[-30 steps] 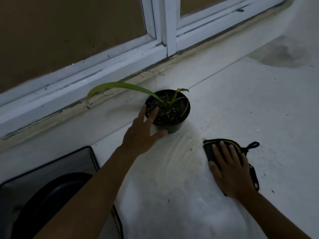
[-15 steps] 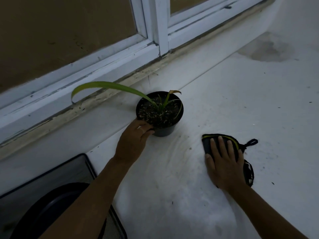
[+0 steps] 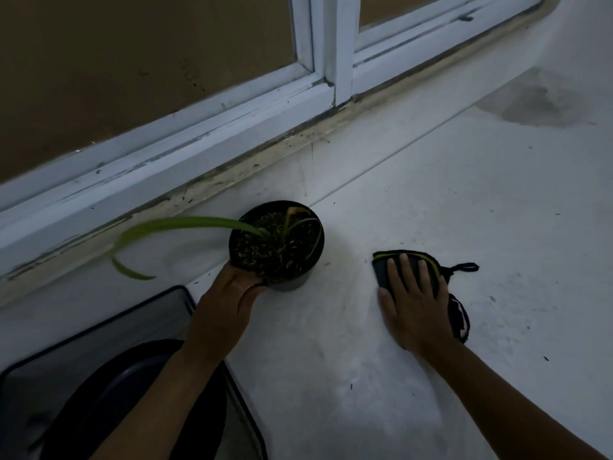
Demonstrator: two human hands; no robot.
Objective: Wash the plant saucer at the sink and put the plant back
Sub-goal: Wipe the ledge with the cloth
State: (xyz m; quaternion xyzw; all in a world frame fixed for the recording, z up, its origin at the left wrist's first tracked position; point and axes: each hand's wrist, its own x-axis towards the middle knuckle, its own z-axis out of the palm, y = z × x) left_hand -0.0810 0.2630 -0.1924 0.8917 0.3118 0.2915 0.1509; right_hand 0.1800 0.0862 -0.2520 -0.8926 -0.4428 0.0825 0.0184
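A small black plant pot with dark soil and a long green leaf stands on the white counter below the window. My left hand grips the pot at its near left rim and side. A dark round saucer lies in a black mesh tray at the lower left, partly hidden by my left forearm. My right hand lies flat, fingers straight, on a black cloth with yellow trim to the right of the pot.
A white window frame and a dirty sill run along the back. A grey damp stain marks the counter at the far right. Faint wipe streaks show between the pot and the cloth.
My left hand went from open beside the pot to gripping its near side. The pot has shifted slightly. My right hand stays flat on the cloth.
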